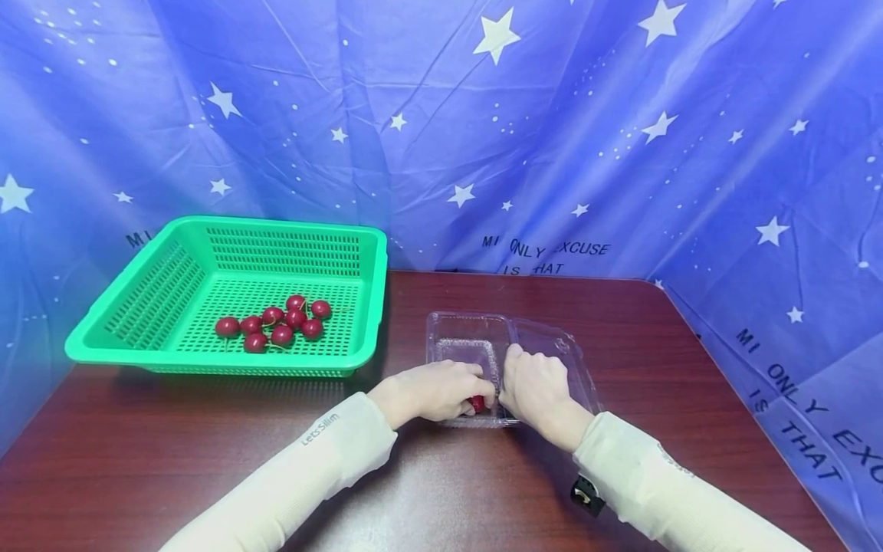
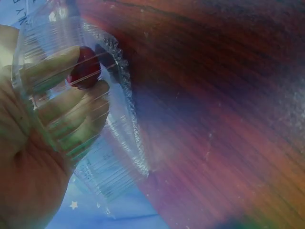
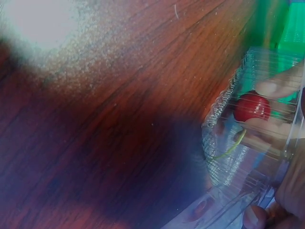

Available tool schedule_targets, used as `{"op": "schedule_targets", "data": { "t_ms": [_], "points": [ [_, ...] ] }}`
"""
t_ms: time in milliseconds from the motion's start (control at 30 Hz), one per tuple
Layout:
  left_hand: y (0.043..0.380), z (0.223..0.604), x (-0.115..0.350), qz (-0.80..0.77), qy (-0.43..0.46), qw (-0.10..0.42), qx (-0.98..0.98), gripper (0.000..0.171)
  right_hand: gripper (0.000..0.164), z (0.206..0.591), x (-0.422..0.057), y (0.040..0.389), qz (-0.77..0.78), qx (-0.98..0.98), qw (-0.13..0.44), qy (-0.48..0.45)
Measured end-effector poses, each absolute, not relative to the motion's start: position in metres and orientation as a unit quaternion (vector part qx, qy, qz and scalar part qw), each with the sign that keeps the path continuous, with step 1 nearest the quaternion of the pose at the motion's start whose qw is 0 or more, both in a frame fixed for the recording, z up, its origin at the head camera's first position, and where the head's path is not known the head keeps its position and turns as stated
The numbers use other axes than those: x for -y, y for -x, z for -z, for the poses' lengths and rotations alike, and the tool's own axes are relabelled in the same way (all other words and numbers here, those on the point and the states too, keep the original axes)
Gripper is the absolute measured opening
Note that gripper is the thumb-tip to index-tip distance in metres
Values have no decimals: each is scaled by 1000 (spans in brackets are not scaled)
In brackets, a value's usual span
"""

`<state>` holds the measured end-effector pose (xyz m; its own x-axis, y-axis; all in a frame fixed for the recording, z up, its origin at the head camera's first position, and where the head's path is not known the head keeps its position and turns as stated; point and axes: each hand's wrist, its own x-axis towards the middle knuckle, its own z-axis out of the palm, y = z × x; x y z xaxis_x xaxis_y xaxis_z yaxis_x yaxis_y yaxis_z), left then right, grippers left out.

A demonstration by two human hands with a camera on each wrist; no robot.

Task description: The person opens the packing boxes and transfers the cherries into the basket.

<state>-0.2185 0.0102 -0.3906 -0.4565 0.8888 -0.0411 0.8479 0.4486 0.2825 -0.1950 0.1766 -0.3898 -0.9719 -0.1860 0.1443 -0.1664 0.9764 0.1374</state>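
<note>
A clear plastic clamshell box [image 1: 461, 325] stands on the table with its lid [image 1: 562, 349] folded out to the right. My left hand [image 1: 436, 389] reaches down into the box and pinches a red cherry [image 1: 477, 403] between thumb and fingers. In the right wrist view the same cherry [image 3: 251, 108] shows through the box wall, its green stem [image 3: 232, 148] hanging low inside. My right hand [image 1: 542, 392] grips the box where tray and lid join, its fingers curled over that edge. In the left wrist view, fingers [image 2: 71, 107] show through the ribbed plastic side.
To the left stands a green slotted basket [image 1: 375, 307] holding several red cherries [image 1: 282, 335] with stems. Both rest on a dark reddish wooden table [image 1: 662, 368]. A blue star-printed cloth [image 1: 428, 169] hangs behind the table and along its right side.
</note>
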Motion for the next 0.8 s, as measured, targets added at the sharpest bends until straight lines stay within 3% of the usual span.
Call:
{"op": "schedule_targets", "data": {
  "t_ms": [800],
  "points": [
    [220,394,-16,-82,-471,89,-874,35,19,390,-177,195,64,989,91,-93]
  ]
}}
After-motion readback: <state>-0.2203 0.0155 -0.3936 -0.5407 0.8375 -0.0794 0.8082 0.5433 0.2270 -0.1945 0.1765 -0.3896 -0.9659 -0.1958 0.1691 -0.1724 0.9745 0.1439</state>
